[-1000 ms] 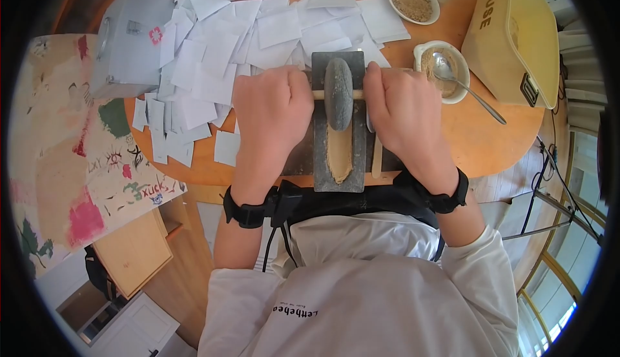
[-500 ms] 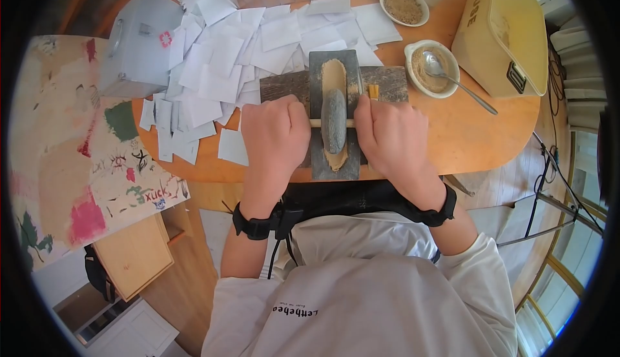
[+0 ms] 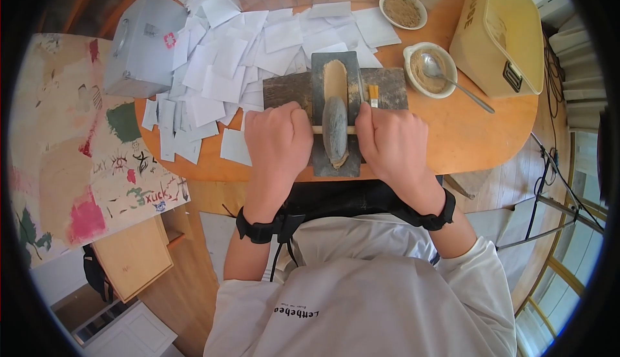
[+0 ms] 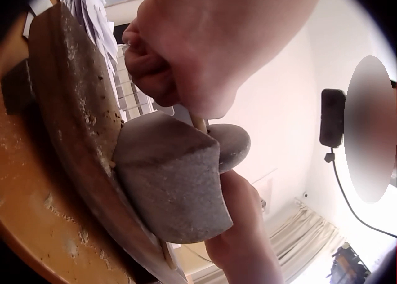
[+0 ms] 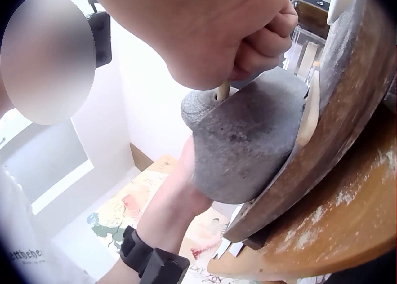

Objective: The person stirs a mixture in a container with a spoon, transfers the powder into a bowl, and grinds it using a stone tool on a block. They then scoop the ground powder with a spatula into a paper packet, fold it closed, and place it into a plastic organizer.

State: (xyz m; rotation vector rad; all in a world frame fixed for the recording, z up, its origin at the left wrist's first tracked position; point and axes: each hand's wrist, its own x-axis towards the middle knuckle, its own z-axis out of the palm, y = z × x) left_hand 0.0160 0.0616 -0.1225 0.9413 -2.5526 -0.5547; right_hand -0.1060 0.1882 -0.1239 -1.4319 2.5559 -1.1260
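In the head view, my left hand point(image 3: 278, 139) and my right hand point(image 3: 395, 139) each grip one end of a wooden axle point(image 3: 351, 130). The axle runs through a grey stone grinding wheel point(image 3: 334, 128), which stands upright in a long stone trough point(image 3: 319, 81). Tan powder point(image 3: 334, 76) lines the trough's groove, showing mostly beyond the wheel. The wheel is in the half nearer my body. Both wrist views show curled fingers, and the trough's thick grey side point(image 4: 173, 185) hides the groove there.
The trough sits on a dark wooden board point(image 3: 284, 91), with a small brush point(image 3: 373, 93) and a wooden-handled tool point(image 5: 310, 110) beside it. White paper packets point(image 3: 223, 60) cover the left. To the right are a bowl point(image 3: 408, 66) with a spoon point(image 3: 475, 100), a powder dish point(image 3: 423, 13) and a yellow bin point(image 3: 481, 66).
Both hands have drawn the wheel along the trough from its far part toward my body. More powder now shows beyond the wheel, and the board and brush have come into view.
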